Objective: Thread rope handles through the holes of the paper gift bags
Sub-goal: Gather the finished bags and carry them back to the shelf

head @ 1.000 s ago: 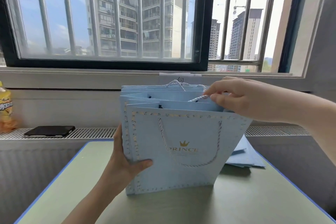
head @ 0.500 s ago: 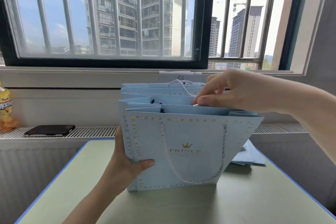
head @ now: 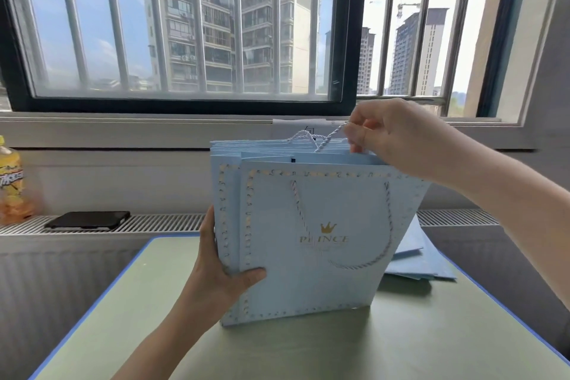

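Note:
A light blue paper gift bag [head: 314, 281] with a gold crown and "PRINCE" print stands upright on the green table [head: 308, 348]. A white and blue rope handle [head: 387, 225] hangs in a loop down its front face. My left hand [head: 222, 271] grips the bag's lower left edge, thumb on the front. My right hand [head: 391, 139] is above the bag's top right and pinches a second rope [head: 324, 140] that rises from behind the front panel. More blue bags stand directly behind the front one.
Flat blue bags [head: 413, 262] lie on the table right of the standing bag. A black phone [head: 88, 219] rests on the radiator grille at left, beside a yellow drink bottle [head: 12, 182]. A barred window is behind.
My right hand has lifted out of the bag's opening and pulled the rope up above the top edge. The bag has tilted slightly. My left hand keeps its grip.

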